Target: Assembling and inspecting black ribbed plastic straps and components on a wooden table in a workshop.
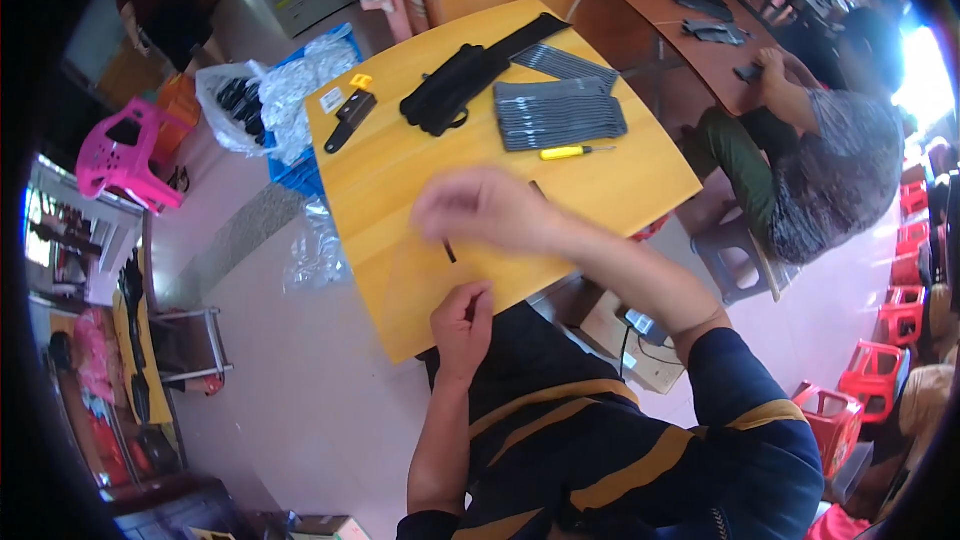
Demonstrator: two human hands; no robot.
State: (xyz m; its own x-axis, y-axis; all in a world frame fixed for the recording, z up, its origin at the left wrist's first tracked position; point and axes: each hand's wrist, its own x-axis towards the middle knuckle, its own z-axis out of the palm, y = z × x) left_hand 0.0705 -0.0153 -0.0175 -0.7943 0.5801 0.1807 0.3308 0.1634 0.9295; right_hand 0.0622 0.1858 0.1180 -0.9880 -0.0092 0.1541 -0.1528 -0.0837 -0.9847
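Observation:
My right hand [475, 208] is smeared by motion above the middle of the yellow table [385, 290]. Just below it a short dark strip [450, 251] shows; whether the hand touches it I cannot tell. My left hand [463, 328] is at the table's near edge with its fingers curled together, and what they hold, if anything, is hidden. Farther back lie a stack of flat grey strips [560, 115], a yellow-handled screwdriver [565, 152] and a bundle of long black pieces [455, 90]. Another small dark piece [538, 190] lies beside my right wrist.
A black flat tool [350, 122] and a small yellow piece [361, 81] lie at the table's far left. Beyond that edge stands a blue crate [295, 175] with plastic bags. On the right a person [835, 160] works at a brown table [640, 0]. A pink chair [125, 155] stands left.

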